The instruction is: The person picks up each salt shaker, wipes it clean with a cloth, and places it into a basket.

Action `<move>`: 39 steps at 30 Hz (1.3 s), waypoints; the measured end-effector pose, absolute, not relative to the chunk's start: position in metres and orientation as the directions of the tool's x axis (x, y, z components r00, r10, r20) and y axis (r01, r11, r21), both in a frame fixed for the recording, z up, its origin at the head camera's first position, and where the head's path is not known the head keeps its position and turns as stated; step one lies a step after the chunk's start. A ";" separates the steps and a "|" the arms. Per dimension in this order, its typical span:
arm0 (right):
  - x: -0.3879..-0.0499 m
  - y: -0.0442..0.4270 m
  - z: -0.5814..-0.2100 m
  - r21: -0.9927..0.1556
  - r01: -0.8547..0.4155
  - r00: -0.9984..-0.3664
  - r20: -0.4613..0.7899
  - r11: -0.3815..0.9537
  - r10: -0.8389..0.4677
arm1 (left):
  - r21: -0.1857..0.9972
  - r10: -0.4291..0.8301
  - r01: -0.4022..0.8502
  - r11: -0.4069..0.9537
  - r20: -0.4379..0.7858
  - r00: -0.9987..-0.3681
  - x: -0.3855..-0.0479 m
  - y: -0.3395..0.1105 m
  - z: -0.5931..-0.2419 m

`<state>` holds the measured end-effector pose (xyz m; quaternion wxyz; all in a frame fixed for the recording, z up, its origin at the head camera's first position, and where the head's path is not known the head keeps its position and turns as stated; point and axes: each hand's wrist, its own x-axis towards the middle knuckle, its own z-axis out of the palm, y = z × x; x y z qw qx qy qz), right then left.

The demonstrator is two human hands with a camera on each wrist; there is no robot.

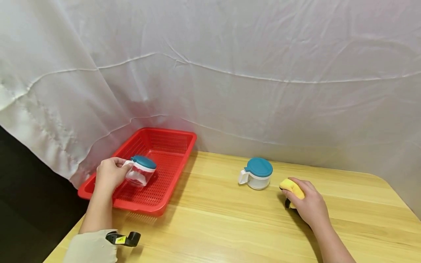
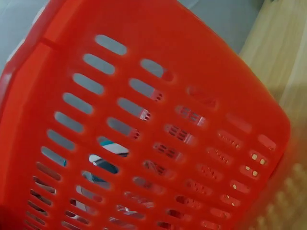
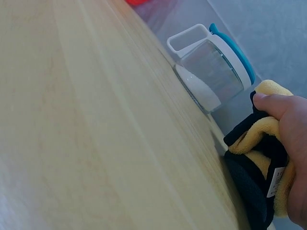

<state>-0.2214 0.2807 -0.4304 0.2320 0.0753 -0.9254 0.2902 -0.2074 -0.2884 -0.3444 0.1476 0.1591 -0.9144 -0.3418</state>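
My left hand (image 1: 110,174) pinches the white handle of a clear seasoning jar (image 1: 139,176) with a blue lid. That jar is tilted inside the red basket (image 1: 190,146), and white contents show in it. Through the basket's slots in the left wrist view only bits of the jar appear. My right hand (image 1: 309,201) grips a folded yellow and black cloth (image 3: 261,160) at the table's right side. A second seasoning jar (image 1: 259,173), also blue-lidded with a white handle, stands upright between the basket and the cloth. White powder lies in its bottom in the right wrist view.
The red basket stands at the left of the wooden table (image 1: 210,230), close against a pale curtain (image 1: 230,91) that hangs behind. A dark area (image 1: 29,204) lies beyond the table's left edge. A black wrist mount (image 1: 125,239) sits on the left sleeve.
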 end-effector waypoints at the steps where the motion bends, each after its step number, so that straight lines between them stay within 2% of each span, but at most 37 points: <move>1: -0.221 0.281 -0.430 -0.501 -0.275 -0.880 0.474 0.821 -0.005 | 0.664 -0.386 -0.194 0.722 0.154 -0.909 -0.207 -0.289 -0.344; 6: -0.221 0.280 -0.430 -0.499 -0.277 -0.879 0.476 0.821 -0.006 | 0.571 -0.351 -0.232 0.787 0.107 -0.930 -0.198 -0.298 -0.337; 13: -0.220 0.281 -0.430 -0.505 -0.278 -0.877 0.480 0.817 -0.001 | 0.462 -0.278 -0.258 0.848 -0.027 -0.960 -0.190 -0.315 -0.332; 19: -0.220 0.281 -0.430 -0.512 -0.270 -0.883 0.470 0.815 0.003 | 0.395 -0.282 -0.295 0.870 -0.093 -0.955 -0.188 -0.317 -0.336; 32: -0.220 0.280 -0.429 -0.511 -0.276 -0.881 0.474 0.814 -0.001 | 0.424 -0.423 -0.389 0.818 -0.016 -0.906 -0.190 -0.313 -0.344; 39: -0.220 0.279 -0.429 -0.511 -0.280 -0.878 0.478 0.813 -0.002 | 0.421 -0.382 -0.368 0.829 -0.055 -0.923 -0.192 -0.314 -0.341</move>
